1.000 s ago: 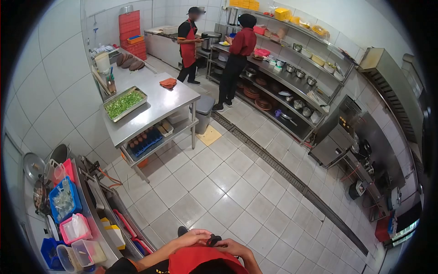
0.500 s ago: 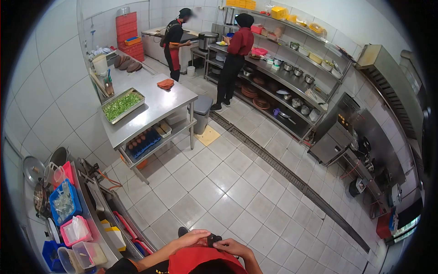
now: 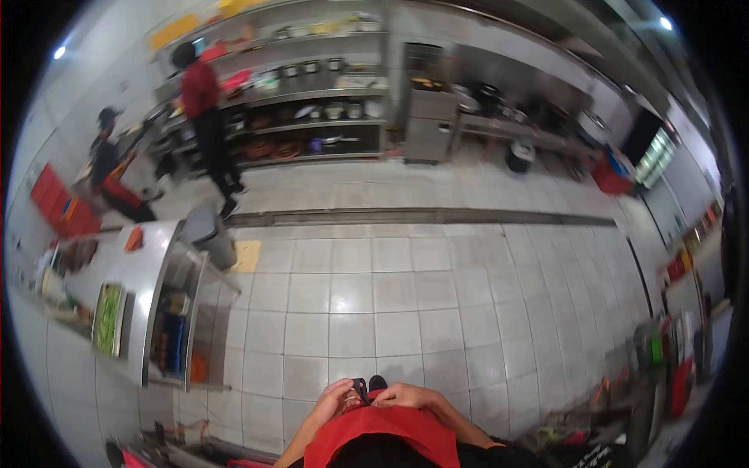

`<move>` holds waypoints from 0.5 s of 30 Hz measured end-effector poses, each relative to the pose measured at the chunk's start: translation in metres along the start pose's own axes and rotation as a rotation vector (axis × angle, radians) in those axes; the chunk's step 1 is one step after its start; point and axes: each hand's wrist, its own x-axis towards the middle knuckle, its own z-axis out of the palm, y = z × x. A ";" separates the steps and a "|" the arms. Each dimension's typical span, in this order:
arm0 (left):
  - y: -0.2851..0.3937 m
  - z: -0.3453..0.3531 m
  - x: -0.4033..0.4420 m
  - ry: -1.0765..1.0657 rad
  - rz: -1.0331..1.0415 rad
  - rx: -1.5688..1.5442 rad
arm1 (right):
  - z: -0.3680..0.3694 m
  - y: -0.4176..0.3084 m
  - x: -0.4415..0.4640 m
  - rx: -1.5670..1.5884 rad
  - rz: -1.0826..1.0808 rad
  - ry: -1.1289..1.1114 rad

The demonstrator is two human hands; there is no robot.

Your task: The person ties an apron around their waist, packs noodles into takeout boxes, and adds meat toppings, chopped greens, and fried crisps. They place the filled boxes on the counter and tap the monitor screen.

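Low in the head view, my left hand (image 3: 335, 398) is curled in front of my waist. Its fingers are closed on a small black object (image 3: 360, 388) whose kind I cannot make out. My right hand (image 3: 407, 396) is beside it with bent fingers pinched together, close to the upper edge of the red apron (image 3: 382, 431). Whatever those fingers hold is hidden. The tip of a dark shoe (image 3: 378, 382) shows on the floor just beyond my hands.
A steel table (image 3: 153, 261) at left bears a tray of chopped greens (image 3: 109, 318); a grey bin (image 3: 211, 234) stands beside it. Two people, one in a red top (image 3: 200, 92), work near the shelves (image 3: 312, 93). A drain channel (image 3: 406, 217) crosses the tiled floor.
My view has swung to the right, so the table and both people now appear farther left. My hands stay together at my waist, with the black object still at my left fingers.
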 end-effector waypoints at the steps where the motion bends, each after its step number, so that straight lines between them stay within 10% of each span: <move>1: 0.002 0.011 0.006 0.048 -0.009 0.050 | -0.003 0.001 -0.007 0.029 -0.014 0.041; 15: 0.055 0.051 0.043 -0.220 -0.264 0.600 | 0.018 0.002 -0.027 0.130 -0.100 0.438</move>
